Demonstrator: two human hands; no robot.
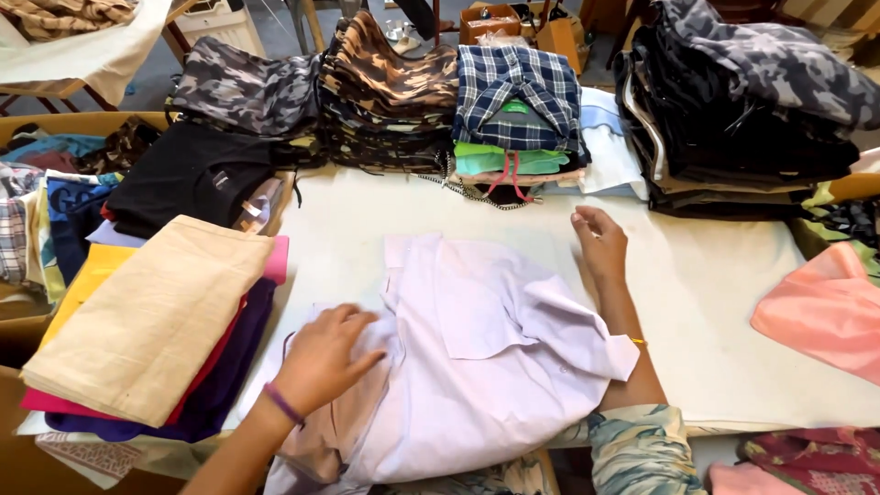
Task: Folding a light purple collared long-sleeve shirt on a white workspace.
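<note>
A pale lilac shirt (486, 348) lies spread on the white table (715, 302) in front of me, partly folded, its collar near the front edge. My left hand (321, 357) presses flat on the shirt's left side, fingers apart, with a purple band on the wrist. My right hand (600, 243) rests on the table just past the shirt's far right corner, fingers loosely curled and holding nothing; a thin gold bangle sits on that forearm.
A stack of folded cloth topped by beige fabric (156, 316) lies at the left. Piles of camouflage (385, 87), plaid (518, 92) and dark garments (742, 110) line the far edge. A pink cloth (825, 307) lies at the right.
</note>
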